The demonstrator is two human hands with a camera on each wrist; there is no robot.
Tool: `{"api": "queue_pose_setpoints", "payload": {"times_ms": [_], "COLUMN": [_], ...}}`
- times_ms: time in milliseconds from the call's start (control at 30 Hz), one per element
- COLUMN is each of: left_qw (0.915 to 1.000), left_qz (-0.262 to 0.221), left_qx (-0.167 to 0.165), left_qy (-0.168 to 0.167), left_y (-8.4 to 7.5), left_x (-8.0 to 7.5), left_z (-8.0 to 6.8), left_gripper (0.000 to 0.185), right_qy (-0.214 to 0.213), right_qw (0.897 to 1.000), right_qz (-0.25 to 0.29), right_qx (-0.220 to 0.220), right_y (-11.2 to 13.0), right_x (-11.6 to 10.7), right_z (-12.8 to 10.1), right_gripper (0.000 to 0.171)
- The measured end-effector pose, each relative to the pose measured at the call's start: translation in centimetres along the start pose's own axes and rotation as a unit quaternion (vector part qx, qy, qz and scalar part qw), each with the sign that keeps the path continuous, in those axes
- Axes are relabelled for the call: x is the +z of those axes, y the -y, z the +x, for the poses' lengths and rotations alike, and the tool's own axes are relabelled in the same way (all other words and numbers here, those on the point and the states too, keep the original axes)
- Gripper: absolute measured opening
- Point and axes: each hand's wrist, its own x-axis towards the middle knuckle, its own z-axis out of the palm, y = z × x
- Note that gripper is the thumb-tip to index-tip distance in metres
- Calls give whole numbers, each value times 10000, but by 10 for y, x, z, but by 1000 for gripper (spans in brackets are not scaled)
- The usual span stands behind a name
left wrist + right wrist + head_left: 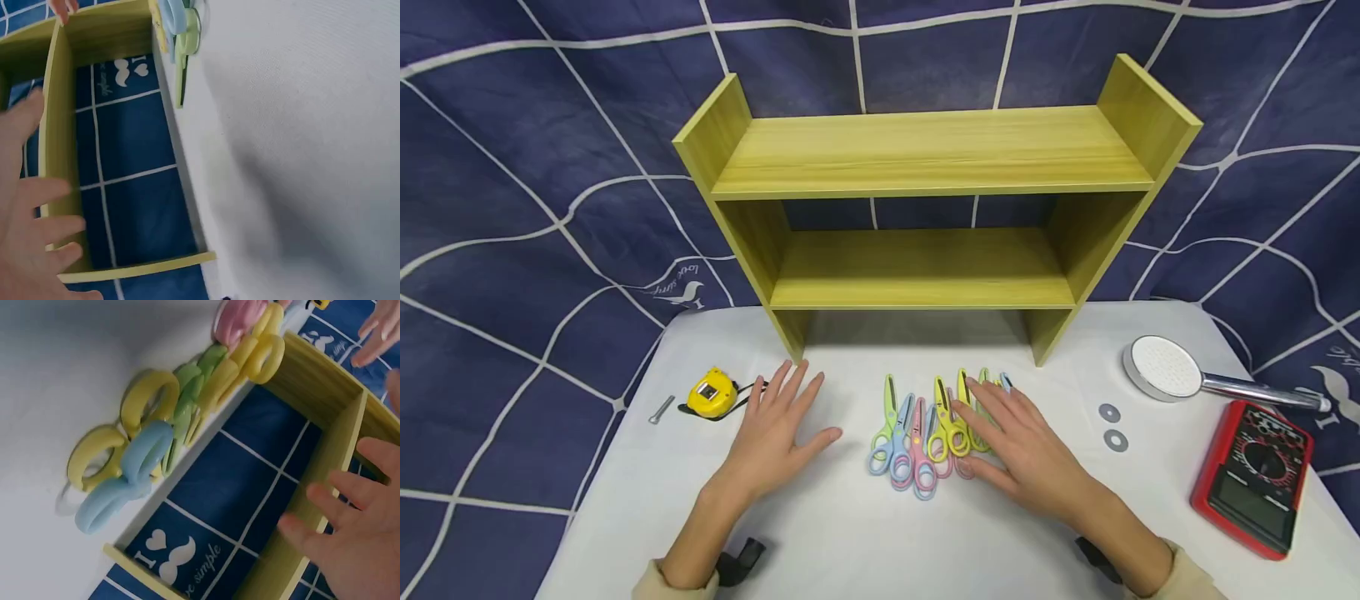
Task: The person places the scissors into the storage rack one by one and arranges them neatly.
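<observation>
A row of small scissors lies on the white table in front of the shelf. Among them are green scissors [890, 402], blue scissors [900, 437], pink scissors [919, 446] and yellow scissors [942, 412]. My right hand [1033, 458] is spread above the row's right end, hiding part of several pairs; in the right wrist view blue scissors [137, 465] show there with yellow handles beside them. My left hand [775, 437], fingers spread, is left of the scissors, near the tape measure. Neither hand holds anything.
A two-tier wooden shelf [925, 158] stands at the back. On the left are a yellow tape measure [712, 393] and a bolt [661, 409]. At right lie two washers [1116, 440], a shower head [1167, 368] and a red multimeter [1255, 479].
</observation>
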Motion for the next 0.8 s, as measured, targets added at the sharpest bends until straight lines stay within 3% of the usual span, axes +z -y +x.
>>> {"api": "queue_pose_setpoints", "payload": {"times_ms": [67, 133, 200, 333, 400, 433, 567, 667, 800], "left_qw": [9962, 9817, 9549, 8874, 8647, 8575, 8478, 8410, 8348], "left_qz": [-748, -1618, -2465, -3654, -3976, -4106, -4326, -4316, -4323], "left_qx": [-257, -583, -987, -1746, -1940, -1969, -1942, -2027, -2066], "left_qy": [-376, -824, -1327, -2204, -2379, -2394, -2372, -2558, -2712], "left_y": [3, 6, 8, 14, 19, 22, 30, 32, 27], "left_x": [2, 4, 6, 1, -4, -7, -17, -21, -23], "left_z": [5, 12, 21, 48, 63, 71, 98, 110, 115], "left_gripper": [74, 72, 71, 69, 69, 69, 62, 51, 38], "right_qy": [-154, -39, 245, 735, 753, 729, 561, 643, 1023], "right_qw": [9996, 9996, 9994, 9965, 9952, 9947, 9936, 9926, 9903], "right_qz": [152, 165, 33, -386, -613, -709, -942, -995, -943], "right_qx": [-158, -242, -228, -124, -138, -158, -287, -276, -44], "right_y": [0, 2, 4, 7, 8, 8, 9, 12, 16], "right_x": [3, 8, 14, 29, 35, 37, 42, 41, 38], "right_z": [2, 3, 5, 7, 8, 9, 14, 18, 20], "right_gripper": [64, 60, 60, 60, 57, 54, 37, 27, 39]}}
